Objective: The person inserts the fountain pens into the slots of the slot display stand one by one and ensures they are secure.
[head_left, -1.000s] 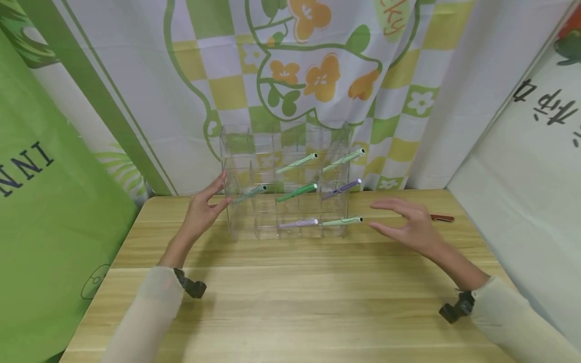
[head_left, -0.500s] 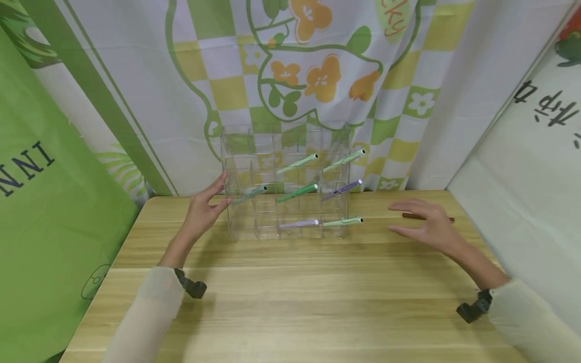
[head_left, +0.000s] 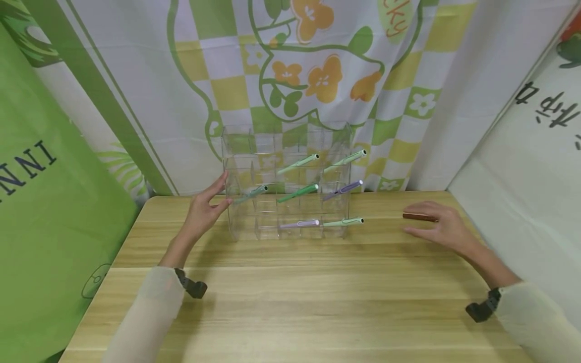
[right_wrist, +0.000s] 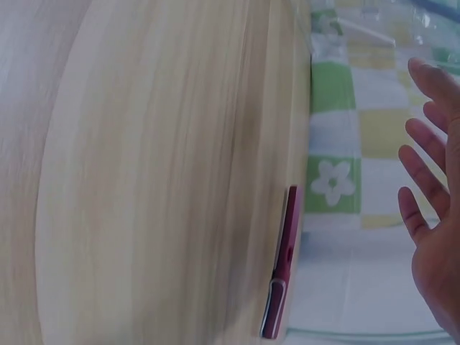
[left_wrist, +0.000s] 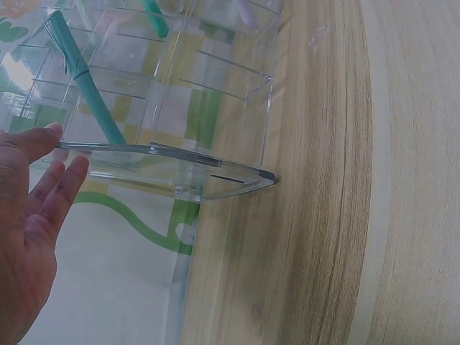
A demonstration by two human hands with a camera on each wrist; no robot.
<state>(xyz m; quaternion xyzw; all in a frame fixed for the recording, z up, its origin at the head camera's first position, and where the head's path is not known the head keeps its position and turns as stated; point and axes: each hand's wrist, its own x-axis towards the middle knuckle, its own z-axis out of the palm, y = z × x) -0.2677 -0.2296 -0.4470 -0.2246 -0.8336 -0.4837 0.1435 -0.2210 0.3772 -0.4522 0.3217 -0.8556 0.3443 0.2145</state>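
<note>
A clear divided rack [head_left: 268,204] stands at the back of the table, with several pens in its compartments. My left hand [head_left: 204,209] touches the rack's left side, its thumb and fingers extended at the edge of the panel in the left wrist view. Nearest to it is a teal pen [left_wrist: 85,83] inside the rack. My right hand [head_left: 438,224] hovers near a dark red pen [right_wrist: 282,269] with a silver clip, lying by the table's back edge. Its fingers are spread and hold nothing; in the head view they partly hide that pen.
In the rack are a green pen [head_left: 297,193], a dark purple pen [head_left: 342,190], a lilac pen [head_left: 299,224] and several pale green ones. A patterned curtain [head_left: 317,108] hangs behind the wooden table [head_left: 290,297]; a green cloth [head_left: 54,217] hangs at left.
My right hand has moved right, away from the rack and over to the dark red pen. The left hand and the rack have stayed put.
</note>
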